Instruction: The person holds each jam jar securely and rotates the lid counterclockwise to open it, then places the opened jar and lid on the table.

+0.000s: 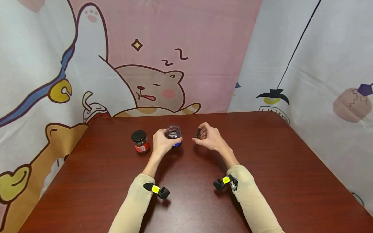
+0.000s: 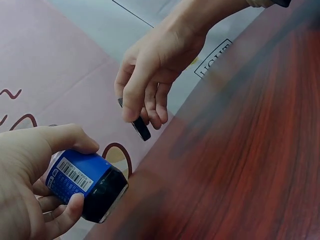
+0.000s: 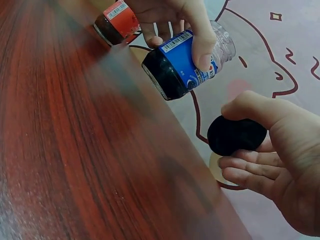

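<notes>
My left hand [image 1: 161, 142] grips a glass jar [image 1: 174, 132] with a blue label, its thumb across the near side. The jar's mouth is uncovered, with clear glass at the top and dark contents lower down. The blue label [image 3: 182, 52] carries a barcode. I cannot tell whether the jar's base touches the table. To the right, apart from the jar, my right hand [image 1: 211, 139] pinches a round black lid [image 3: 237, 136] between thumb and fingers. In the head view the lid is seen nearly edge-on.
A second jar [image 1: 141, 147] with a red label stands left of my left hand, its black lid [image 1: 139, 136] on. Both jars are over a reddish-brown wooden table [image 1: 262, 168]. A printed cloth [image 1: 209, 64] hangs behind the table's far edge.
</notes>
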`<state>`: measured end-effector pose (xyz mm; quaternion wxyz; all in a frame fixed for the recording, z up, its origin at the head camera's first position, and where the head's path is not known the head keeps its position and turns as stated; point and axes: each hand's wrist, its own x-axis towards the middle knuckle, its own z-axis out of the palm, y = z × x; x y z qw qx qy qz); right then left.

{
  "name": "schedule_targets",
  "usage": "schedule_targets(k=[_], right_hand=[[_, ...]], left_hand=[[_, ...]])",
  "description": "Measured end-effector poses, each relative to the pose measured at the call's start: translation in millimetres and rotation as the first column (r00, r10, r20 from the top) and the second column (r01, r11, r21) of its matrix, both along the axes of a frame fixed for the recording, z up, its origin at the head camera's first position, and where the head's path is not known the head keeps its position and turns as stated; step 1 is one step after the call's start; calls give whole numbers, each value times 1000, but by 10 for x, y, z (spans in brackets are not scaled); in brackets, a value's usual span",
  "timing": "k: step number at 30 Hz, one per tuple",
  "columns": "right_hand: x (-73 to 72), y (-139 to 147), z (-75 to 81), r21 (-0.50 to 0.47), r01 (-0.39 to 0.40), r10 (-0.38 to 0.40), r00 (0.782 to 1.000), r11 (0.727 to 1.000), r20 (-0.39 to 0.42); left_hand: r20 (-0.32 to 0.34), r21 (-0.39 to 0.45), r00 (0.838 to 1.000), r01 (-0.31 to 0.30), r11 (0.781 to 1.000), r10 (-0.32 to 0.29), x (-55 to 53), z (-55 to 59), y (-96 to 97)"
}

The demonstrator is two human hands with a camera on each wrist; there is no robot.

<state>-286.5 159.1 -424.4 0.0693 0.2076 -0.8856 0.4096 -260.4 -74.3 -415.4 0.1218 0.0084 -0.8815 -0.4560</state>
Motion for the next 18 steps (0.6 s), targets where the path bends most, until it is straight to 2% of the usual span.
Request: schedule_targets(k=[7, 18], right_hand=[[-37, -41, -66, 30, 17, -19, 998, 999, 64], [-90, -152, -137, 16, 41, -43, 990, 999, 138]], left_hand=[[-4, -18, 1000, -5, 1000, 5, -32, -41, -13], [-6, -42, 1000, -16, 999, 16, -77, -116, -24]])
